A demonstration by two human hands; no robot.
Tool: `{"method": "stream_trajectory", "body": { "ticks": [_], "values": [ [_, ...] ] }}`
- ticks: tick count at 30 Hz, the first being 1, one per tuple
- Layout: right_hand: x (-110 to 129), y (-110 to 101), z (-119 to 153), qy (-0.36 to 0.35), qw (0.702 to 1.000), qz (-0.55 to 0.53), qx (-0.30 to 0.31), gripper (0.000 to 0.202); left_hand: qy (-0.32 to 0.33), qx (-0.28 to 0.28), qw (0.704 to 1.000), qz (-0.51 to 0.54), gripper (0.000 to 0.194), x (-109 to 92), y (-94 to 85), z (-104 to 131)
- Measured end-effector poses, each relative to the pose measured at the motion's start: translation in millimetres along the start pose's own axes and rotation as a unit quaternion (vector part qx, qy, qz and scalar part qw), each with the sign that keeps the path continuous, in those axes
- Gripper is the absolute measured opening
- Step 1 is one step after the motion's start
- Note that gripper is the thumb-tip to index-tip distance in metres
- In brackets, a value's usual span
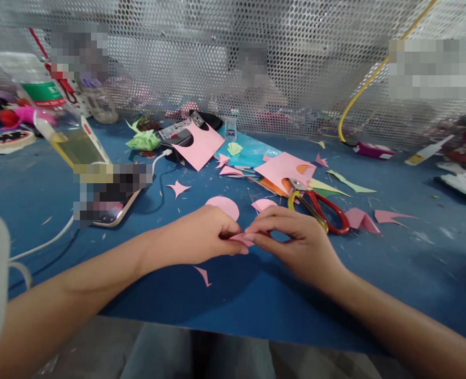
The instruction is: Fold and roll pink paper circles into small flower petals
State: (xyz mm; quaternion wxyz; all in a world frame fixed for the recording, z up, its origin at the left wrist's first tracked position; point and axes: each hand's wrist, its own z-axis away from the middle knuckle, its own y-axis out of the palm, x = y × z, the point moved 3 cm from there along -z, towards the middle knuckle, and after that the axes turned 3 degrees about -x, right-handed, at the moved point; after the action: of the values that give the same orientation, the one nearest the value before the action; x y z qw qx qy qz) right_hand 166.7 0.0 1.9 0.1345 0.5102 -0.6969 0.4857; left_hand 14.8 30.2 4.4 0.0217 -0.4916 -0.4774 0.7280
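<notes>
My left hand [217,234] pinches a small piece of pink paper [241,239] between thumb and fingers, low over the table's front half. From the other side, my right hand [292,239] grips the same piece with thumb and forefinger. The paper looks folded, though the fingers cover much of it. Just behind my left hand lies a round pink paper piece [224,205]. A pink fan-shaped piece [263,203] is behind my right hand. Scissors [327,210] with red and yellow handles rest beyond my right hand, partly on paper.
Pink sheets with cut-outs [200,146] and several scraps [178,188] are scattered over the blue table [233,310]. On the left a phone [117,202] with a white cable stands near a bottle [73,139] of yellow liquid. A perforated metal screen [296,68] closes the back.
</notes>
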Motion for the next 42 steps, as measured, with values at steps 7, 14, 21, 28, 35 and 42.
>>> {"method": "stream_trajectory", "body": {
  "ticks": [7, 14, 21, 28, 35, 42],
  "values": [
    [-0.7, -0.4, 5.9, 0.099, 0.992, -0.066, -0.037, 0.03, 0.006, -0.07, 0.997, 0.034, 0.034, -3.7, -2.9, 1.6],
    [-5.5, 0.8, 5.1, 0.164, 0.978, -0.115, -0.051, 0.031, -0.013, -0.087, 0.995, 0.057, 0.034, -4.1, -4.7, 1.5],
    [-17.2, -33.9, -3.9, 0.22, 0.931, -0.217, -0.196, 0.04, -0.049, -0.113, 0.989, 0.087, 0.029, 4.5, -5.0, 0.1],
    [-17.8, -17.3, -1.8, 0.202, 0.965, -0.156, -0.063, 0.036, -0.024, -0.128, 0.976, 0.172, 0.023, 4.4, -3.1, -2.7],
    [-18.2, -0.5, 1.7, 0.187, 0.97, -0.149, -0.036, 0.028, -0.004, -0.109, 0.984, 0.143, 0.024, 4.1, 0.0, -4.7],
    [-33.3, -46.3, -7.8, 0.188, 0.909, -0.252, -0.272, 0.034, -0.09, -0.151, 0.941, 0.29, 0.016, 13.0, -7.3, -3.5]
  ]
}}
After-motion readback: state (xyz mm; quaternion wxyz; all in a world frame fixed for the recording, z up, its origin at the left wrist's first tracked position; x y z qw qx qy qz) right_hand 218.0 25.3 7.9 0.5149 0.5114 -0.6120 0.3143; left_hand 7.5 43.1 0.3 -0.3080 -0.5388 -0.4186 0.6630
